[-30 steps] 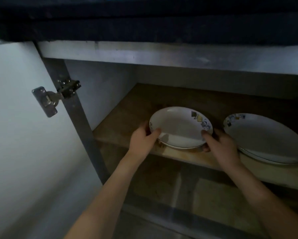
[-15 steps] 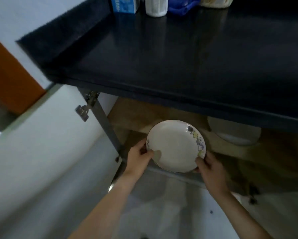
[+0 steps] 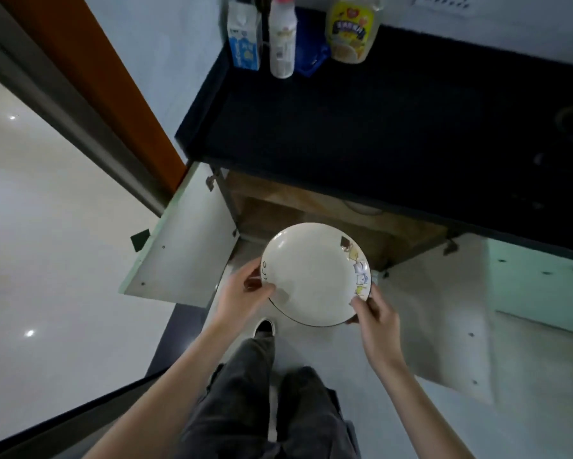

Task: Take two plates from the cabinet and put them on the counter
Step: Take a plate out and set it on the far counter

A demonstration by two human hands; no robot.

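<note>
Though perhaps stacked, plate [image 3: 313, 276] between hands [image 3: 306, 303]

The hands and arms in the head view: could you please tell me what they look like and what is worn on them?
Both arms are bare to the bottom edge of the picture, with no sleeves in view. The left hand and right hand wear no gloves; no rings, watch or bracelets can be seen.

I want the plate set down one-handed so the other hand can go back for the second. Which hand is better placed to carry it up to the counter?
Left, probably. The left hand has its thumb over the plate rim; the right hand pinches only the near edge. Bare counter lies straight ahead.
</note>
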